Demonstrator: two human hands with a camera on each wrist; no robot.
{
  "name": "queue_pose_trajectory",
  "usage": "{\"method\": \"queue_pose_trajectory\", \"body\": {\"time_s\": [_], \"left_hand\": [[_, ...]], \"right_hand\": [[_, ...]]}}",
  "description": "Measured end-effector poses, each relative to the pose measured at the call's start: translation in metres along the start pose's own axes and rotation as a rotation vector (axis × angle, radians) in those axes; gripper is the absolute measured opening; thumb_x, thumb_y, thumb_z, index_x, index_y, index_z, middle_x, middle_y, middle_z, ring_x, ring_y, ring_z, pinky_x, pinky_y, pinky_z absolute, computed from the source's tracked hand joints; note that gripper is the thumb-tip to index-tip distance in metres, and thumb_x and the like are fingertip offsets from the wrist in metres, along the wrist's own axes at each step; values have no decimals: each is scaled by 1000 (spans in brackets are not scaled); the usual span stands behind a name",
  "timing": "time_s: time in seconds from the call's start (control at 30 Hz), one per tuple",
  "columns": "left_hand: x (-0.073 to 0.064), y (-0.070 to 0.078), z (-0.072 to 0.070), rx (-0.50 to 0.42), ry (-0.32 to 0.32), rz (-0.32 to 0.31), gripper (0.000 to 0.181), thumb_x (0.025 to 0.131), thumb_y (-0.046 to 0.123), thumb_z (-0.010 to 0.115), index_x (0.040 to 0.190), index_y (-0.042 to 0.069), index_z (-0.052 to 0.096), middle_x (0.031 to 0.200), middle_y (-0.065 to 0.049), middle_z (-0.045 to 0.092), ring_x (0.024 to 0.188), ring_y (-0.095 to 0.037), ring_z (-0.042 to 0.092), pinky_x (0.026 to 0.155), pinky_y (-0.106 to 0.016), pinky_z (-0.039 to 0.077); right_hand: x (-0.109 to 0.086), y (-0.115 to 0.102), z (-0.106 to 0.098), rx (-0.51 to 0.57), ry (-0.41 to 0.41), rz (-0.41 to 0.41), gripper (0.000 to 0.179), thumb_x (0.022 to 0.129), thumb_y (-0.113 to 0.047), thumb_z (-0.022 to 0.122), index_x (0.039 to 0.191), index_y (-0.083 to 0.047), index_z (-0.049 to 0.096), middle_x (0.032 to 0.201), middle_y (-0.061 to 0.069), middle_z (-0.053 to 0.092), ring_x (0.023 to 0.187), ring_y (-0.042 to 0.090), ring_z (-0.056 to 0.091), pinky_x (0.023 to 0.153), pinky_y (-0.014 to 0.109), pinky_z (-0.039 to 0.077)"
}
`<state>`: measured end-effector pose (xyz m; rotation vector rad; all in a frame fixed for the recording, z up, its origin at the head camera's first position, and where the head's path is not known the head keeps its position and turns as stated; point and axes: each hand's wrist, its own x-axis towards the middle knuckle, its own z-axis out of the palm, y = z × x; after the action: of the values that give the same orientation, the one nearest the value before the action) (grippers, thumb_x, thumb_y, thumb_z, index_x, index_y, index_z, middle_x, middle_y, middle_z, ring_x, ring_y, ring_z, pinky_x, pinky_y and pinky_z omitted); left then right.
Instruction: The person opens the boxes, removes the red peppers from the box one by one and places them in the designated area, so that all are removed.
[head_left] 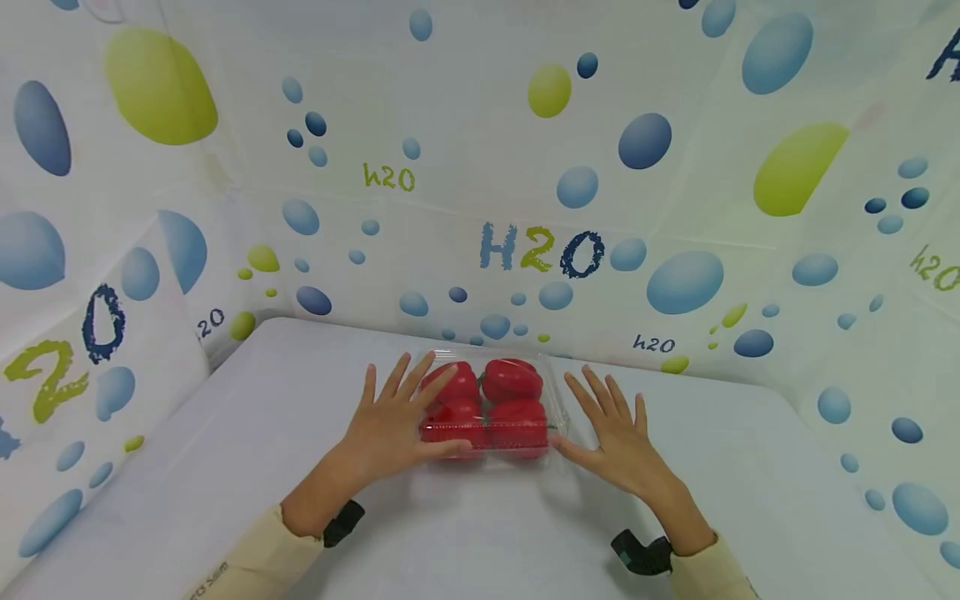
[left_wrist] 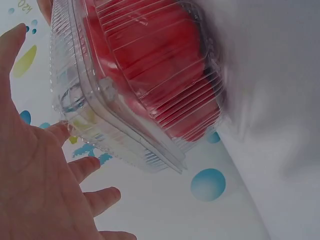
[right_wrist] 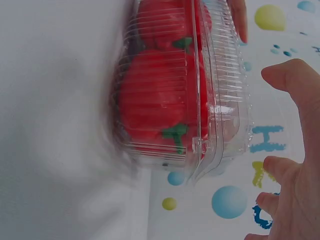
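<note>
A clear plastic clamshell box (head_left: 553,392) stands on the white table, its lid down over several red bell peppers (head_left: 512,381). My left hand (head_left: 381,435) is spread wide at the box's left side, its fingertips and thumb overlapping the box in the head view. On the opposite side my right hand (head_left: 618,446) is spread too, its thumb tip right at the near right corner. Green stems show on the peppers (right_wrist: 152,95) through the ridged wall in the right wrist view. Neither hand has its fingers curled round anything.
The white table (head_left: 487,533) runs back to a hanging sheet (head_left: 465,100) printed with blue and green drops and H2O lettering. This sheet also stands along the left and right sides. Dark straps (head_left: 343,523) sit at both wrists, below pale sleeves.
</note>
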<state>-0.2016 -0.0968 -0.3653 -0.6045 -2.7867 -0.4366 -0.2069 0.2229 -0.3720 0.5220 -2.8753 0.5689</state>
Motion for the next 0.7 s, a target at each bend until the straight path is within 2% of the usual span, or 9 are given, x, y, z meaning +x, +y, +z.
{"method": "queue_pose_trajectory", "body": {"time_s": [0.13,0.4,0.7], "left_hand": [[-1,0,3,-6,-4,6,95,76,62,70,153,25,31,159,-11,25,146,-40,18,111,-71,10],[-3,-4,8,-35,-16,76,93,77,59,71,153,24,32,160,-10,24,147,-39,16,112,-69,11],[-6,-8,11,-72,-10,115,97,75,60,72,154,23,30,159,-10,24,147,-37,16,114,-67,11]], "right_hand": [[-1,0,1,0,-1,-11,87,84,-54,64,156,-27,22,163,9,13,147,40,6,108,73,-7],[-3,-2,8,4,6,-64,85,84,-53,65,155,-25,28,162,9,17,147,40,11,109,73,-3],[-2,0,19,14,16,-113,83,85,-53,65,154,-27,28,161,8,20,145,41,16,109,73,5]]}}
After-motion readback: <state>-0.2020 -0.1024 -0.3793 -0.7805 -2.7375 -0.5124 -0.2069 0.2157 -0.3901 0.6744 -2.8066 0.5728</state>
